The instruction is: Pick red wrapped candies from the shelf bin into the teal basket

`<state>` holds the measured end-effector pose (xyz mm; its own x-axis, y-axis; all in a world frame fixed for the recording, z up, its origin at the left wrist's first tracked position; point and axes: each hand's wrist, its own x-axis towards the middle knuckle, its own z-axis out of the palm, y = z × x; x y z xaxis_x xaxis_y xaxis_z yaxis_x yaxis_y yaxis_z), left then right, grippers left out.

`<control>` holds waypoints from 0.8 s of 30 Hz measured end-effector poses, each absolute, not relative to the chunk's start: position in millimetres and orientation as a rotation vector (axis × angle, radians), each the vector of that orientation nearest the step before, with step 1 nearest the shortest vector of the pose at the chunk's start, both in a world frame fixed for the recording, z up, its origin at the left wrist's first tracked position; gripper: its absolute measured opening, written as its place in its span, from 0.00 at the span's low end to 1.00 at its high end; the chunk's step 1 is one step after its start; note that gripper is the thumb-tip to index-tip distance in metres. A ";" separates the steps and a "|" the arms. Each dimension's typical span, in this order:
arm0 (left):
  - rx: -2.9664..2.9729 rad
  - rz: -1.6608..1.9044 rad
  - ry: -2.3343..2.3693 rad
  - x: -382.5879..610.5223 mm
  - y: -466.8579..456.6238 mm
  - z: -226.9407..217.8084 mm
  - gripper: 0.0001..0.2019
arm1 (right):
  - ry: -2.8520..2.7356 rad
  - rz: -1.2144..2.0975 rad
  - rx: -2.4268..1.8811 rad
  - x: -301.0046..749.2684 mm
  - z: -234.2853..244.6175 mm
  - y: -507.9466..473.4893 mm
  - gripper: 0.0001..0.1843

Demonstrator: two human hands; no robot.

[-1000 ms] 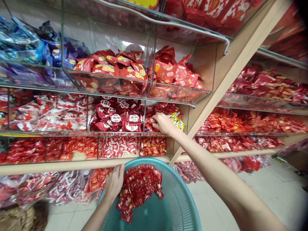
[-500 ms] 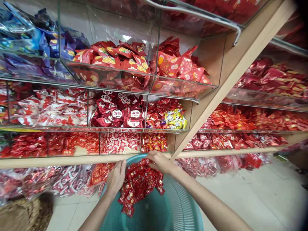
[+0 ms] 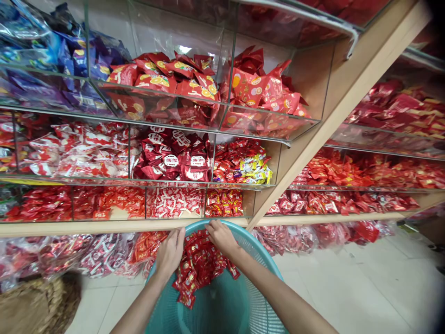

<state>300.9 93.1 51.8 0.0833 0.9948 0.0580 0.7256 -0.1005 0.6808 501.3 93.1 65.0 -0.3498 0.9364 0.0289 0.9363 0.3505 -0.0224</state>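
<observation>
Small red wrapped candies [image 3: 200, 262] lie in a heap on the far side of a tall teal plastic basket [image 3: 266, 253], a few trailing toward its bottom. At the heap's left edge, near the rim, my left hand [image 3: 170, 253] is closed with its fingers pressed together. My right hand [image 3: 222, 237] is curled downward over the heap's upper right, fingertips touching or just above the candies. What either hand grips is hidden behind the fingers.
Wooden shelves with clear bins rise in front, holding red candy bags [image 3: 158, 83], blue packets [image 3: 79, 60] and maroon packets [image 3: 174, 157]. Below the wooden ledge [image 3: 86, 227] plastic candy bags [image 3: 104, 255] lie on the tiled floor. A woven basket [image 3: 41, 301] stands lower left.
My right hand has shifted slightly left and down, closer to my left hand. The view has moved a little. The candy heap looks much the same.
</observation>
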 end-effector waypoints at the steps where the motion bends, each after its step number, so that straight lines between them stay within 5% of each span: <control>1: 1.881 0.726 1.693 300.7 92.9 52.0 0.24 | -2.516 0.003 -1.794 504.3 66.9 91.2 0.15; 24: 1.890 0.693 1.716 296.9 95.0 56.1 0.25 | -2.488 0.057 -1.797 532.4 65.7 96.2 0.15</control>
<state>296.9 95.0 56.1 0.0799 0.9959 0.0426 0.7465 -0.0881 0.6595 532.4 96.2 65.7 -0.3127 0.9491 0.0363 0.9465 0.3146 -0.0718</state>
